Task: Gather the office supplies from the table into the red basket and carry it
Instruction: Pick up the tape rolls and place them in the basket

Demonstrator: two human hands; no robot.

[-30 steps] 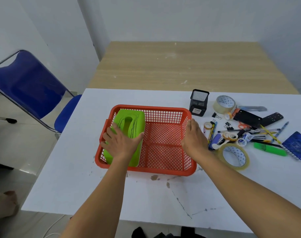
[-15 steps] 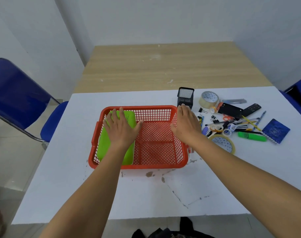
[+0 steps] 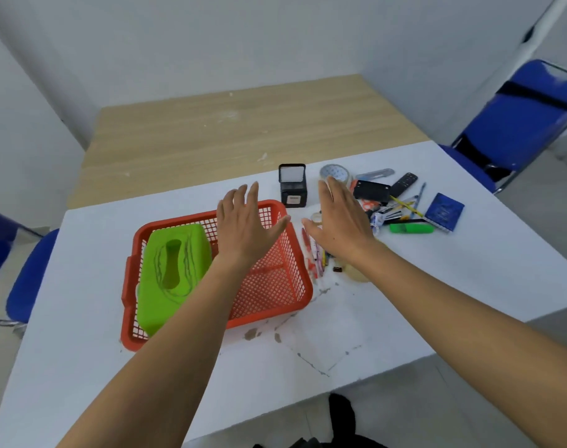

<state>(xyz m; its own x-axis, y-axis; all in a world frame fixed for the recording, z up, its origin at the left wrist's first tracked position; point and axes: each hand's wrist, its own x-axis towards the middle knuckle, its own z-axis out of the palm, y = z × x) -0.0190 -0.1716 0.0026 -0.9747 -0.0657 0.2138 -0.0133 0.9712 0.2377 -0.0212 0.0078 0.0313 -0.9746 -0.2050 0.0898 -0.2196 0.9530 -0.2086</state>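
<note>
Left hand (image 3: 246, 221), right hand (image 3: 340, 221) spread, empty | white table (image 3: 437, 286) | wooden table (image 3: 243, 134) | grey walls

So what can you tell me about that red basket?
The red basket looks like plastic, with mesh walls and floor and a solid rim. It sits flat on the white table, slightly turned. A green box lies in its left side; the rest looks empty. The left hand is spread open above its far edge.
</note>
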